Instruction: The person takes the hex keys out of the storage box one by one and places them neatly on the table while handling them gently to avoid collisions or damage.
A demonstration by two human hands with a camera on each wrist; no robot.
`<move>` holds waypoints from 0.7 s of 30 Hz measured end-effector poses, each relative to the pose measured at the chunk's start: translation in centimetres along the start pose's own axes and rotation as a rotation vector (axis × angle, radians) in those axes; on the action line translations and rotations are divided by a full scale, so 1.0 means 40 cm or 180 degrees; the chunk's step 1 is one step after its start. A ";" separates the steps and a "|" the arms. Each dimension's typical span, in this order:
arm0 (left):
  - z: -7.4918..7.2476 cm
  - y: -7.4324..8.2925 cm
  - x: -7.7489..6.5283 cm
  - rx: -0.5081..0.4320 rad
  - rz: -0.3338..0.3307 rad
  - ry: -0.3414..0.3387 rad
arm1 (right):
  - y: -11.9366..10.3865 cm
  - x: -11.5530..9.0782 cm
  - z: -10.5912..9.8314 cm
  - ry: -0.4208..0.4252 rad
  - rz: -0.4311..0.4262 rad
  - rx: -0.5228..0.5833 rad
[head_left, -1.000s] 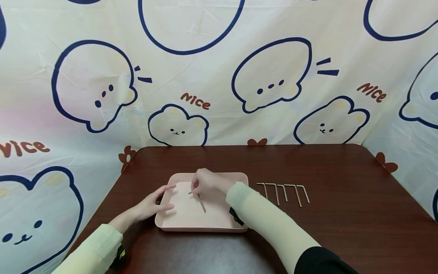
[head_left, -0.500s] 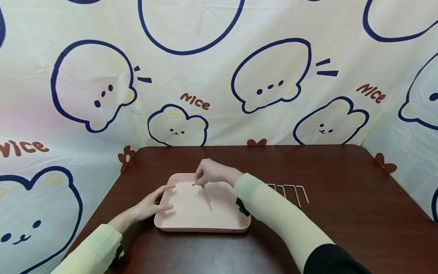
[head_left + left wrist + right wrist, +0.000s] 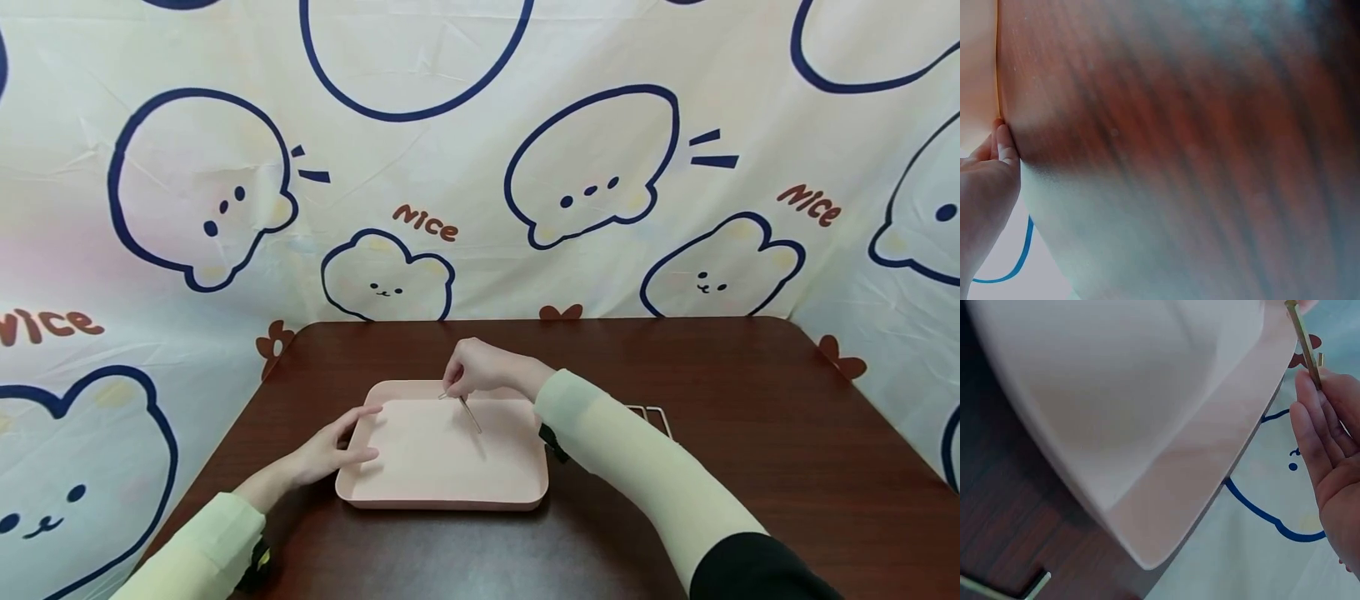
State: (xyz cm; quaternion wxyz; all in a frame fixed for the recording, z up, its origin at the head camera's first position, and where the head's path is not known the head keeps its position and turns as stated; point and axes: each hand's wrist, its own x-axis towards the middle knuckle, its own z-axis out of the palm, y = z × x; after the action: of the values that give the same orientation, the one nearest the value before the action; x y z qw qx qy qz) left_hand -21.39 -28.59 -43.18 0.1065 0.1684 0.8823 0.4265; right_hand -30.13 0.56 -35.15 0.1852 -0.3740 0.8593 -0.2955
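In the head view my right hand (image 3: 480, 368) pinches a thin L-shaped Allen key (image 3: 471, 415) above the back part of the pale pink tray (image 3: 442, 503). The key's long arm slants down toward the tray floor. Up close in the right wrist view, the brass-coloured key (image 3: 1302, 340) sticks out from the fingertips of my right hand (image 3: 1338, 444), over the tray's side. My left hand (image 3: 322, 450) holds the tray's left rim, thumb and forefinger reaching over it. The left wrist view shows its fingers (image 3: 1004, 144) against the tray's edge.
More Allen keys (image 3: 662, 421) lie on the dark brown table (image 3: 750, 467) to the right of the tray, partly hidden by my right sleeve (image 3: 615, 442). Another key (image 3: 1035, 587) lies beside the tray in the right wrist view. A cartoon-printed cloth (image 3: 480, 167) hangs behind the table.
My right hand has lifted the Allen key off the tray floor and moved it right and toward the back. The sleeve now covers more keys. My left hand has stayed put.
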 end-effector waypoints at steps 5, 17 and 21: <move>0.000 0.002 -0.001 0.0002 -0.0003 0.0007 | 0.008 -0.017 -0.021 0.0024 -0.0028 -0.0103; 0.002 0.002 -0.002 -0.0046 -0.0013 0.0001 | 0.033 -0.068 -0.071 0.0082 -0.0116 -0.0192; 0.003 0.001 -0.002 -0.0059 0.0009 0.0002 | 0.044 -0.085 -0.083 0.0111 -0.0173 -0.0275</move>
State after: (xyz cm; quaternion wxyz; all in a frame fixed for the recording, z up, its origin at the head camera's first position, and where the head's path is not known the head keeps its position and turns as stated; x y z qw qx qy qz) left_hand -21.28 -28.53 -43.22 0.1072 0.1685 0.8781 0.4349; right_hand -30.64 5.28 -33.44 0.1458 -0.3997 0.8639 -0.2695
